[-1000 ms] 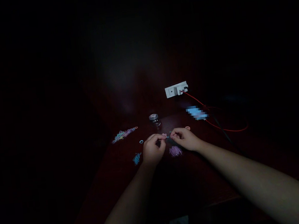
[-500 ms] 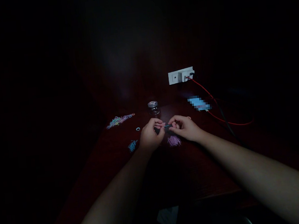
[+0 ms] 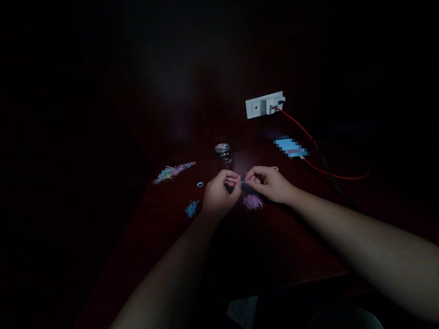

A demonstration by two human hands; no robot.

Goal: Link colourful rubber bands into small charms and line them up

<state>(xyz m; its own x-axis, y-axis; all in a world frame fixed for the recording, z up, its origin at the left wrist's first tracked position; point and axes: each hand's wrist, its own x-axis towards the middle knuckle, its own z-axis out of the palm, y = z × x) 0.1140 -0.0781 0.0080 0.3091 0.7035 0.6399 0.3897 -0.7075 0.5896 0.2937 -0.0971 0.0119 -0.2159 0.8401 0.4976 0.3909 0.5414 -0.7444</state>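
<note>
Between my hands, above the dark red table (image 3: 169, 279), a small blue rubber band (image 3: 243, 182) is held at both ends. My left hand (image 3: 221, 193) pinches one end between thumb and fingers. The other end sits in the pinched fingertips of my right hand (image 3: 270, 182). A pile of purple rubber bands (image 3: 253, 202) lies just below and between the hands. To the left of my left hand are a small heap of blue rubber bands (image 3: 192, 209) and a single pale band (image 3: 200, 185). A pinkish band (image 3: 275, 168) shows partly behind my right hand.
A clear jar with a patterned lid (image 3: 223, 153) stands behind my hands. Mixed pastel rubber bands (image 3: 171, 173) lie at the back left. On the right, a blurred blue phone-like object (image 3: 290, 147) joins a red cable (image 3: 314, 172) running to a wall socket (image 3: 264, 105). The room is dark.
My fingertips have come slightly closer together on the blue band. The whole view has shifted a little, so things sit slightly higher; the piles and jar stay where they were on the table.
</note>
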